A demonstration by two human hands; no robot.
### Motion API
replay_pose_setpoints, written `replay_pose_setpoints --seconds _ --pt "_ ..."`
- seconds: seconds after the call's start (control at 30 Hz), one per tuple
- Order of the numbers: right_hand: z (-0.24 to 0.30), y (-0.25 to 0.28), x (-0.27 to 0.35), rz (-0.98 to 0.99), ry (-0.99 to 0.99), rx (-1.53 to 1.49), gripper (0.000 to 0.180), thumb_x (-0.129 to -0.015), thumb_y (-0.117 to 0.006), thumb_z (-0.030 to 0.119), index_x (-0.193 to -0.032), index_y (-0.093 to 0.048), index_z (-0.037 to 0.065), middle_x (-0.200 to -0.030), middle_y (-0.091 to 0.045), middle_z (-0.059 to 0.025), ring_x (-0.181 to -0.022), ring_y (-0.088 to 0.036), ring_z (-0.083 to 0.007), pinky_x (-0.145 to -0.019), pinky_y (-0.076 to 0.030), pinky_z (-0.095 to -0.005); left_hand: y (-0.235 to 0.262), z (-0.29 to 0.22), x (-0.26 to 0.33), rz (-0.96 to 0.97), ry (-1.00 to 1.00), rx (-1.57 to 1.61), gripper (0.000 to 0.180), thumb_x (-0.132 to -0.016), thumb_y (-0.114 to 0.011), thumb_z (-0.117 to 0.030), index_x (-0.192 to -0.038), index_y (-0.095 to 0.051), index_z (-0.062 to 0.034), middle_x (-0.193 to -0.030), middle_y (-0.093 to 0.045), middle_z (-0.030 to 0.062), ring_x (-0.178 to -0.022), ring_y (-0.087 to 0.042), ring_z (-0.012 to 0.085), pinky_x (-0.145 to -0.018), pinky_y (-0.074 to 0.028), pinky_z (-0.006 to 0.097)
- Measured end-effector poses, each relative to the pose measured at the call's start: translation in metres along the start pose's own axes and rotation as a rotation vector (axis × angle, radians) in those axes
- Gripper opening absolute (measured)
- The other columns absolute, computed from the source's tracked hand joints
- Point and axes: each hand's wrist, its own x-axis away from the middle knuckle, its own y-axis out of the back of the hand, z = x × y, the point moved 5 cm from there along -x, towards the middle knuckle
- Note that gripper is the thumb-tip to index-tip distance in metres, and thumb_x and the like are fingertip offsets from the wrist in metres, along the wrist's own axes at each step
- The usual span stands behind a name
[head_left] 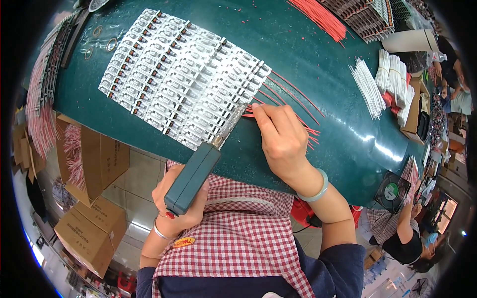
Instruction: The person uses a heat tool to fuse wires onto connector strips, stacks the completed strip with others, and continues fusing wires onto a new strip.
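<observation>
**Two hands at the near edge of the desk: tool left, wires right**

Two hands work at the near edge of the green desk [308, 59]. Left hand [181, 206] is clamped around the teal handle of a powered hand tool [193, 176]; handle hangs below the desk edge, over the checked apron [238, 238]. Tool's long axis runs up and right, tip meeting the near corner of the sheet of grey switch parts [184, 74].

Right hand [283, 141] lies palm down on the desk, just right of the tool tip, fingers closed together and pressing on a fan of thin red wires [293, 107]. Wires run along the desk from the parts' near-right edge toward the right, passing under the fingers. Right hand is the nearer to the wires; wrist bent, forearm entering from lower right.

Bundled white wires [392, 79] sit well apart, toward the right edge.
</observation>
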Motion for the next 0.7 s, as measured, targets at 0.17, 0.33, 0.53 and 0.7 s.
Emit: replay_pose_setpoints --seconds 0.17,0.33,0.53,0.7 --pt "0.001 0.0 0.0 -0.01 -0.002 0.008 0.03 -0.067 -0.066 -0.001 -0.097 -0.067 -0.007 -0.089 -0.064 -0.0122 -0.074 -0.059 -0.0222 -0.059 -0.051 -0.0304 -0.001 0.01 0.01 -0.001 0.08 0.061 0.019 -0.074 -0.074 -0.001 -0.092 -0.069 0.0031 -0.086 -0.066 0.014 -0.071 -0.068 0.0249 -0.063 -0.054 0.03" --pt "0.002 0.0 0.0 -0.013 -0.064 0.005 0.028 -0.069 -0.069 -0.007 -0.097 -0.068 -0.004 -0.086 -0.065 -0.0112 -0.072 -0.061 -0.0229 -0.058 -0.051 -0.0316 0.003 0.017 0.021 0.002 0.117 0.074 0.026 -0.077 -0.073 -0.004 -0.1 -0.07 0.0055 -0.094 -0.069 0.0183 -0.08 -0.071 0.0279 -0.071 -0.056 0.031" --pt "0.003 0.004 -0.001 -0.07 -0.056 -0.04 0.029 -0.068 -0.071 -0.009 -0.096 -0.068 -0.004 -0.086 -0.065 -0.0109 -0.071 -0.061 -0.0229 -0.058 -0.051 -0.0316 0.005 0.023 0.03 0.001 0.151 0.086 0.027 -0.077 -0.074 -0.006 -0.102 -0.069 0.0052 -0.097 -0.07 0.0193 -0.082 -0.072 0.029 -0.073 -0.056 0.031" --pt "0.012 0.006 0.005 -0.064 -0.041 -0.078 0.03 -0.068 -0.072 -0.009 -0.097 -0.069 -0.003 -0.086 -0.065 -0.0108 -0.071 -0.061 -0.0228 -0.057 -0.05 -0.0318 0.006 0.023 0.031 -0.002 0.137 0.091 0.026 -0.076 -0.074 -0.005 -0.1 -0.07 0.0039 -0.097 -0.07 0.0187 -0.081 -0.072 0.0292 -0.071 -0.056 0.032"
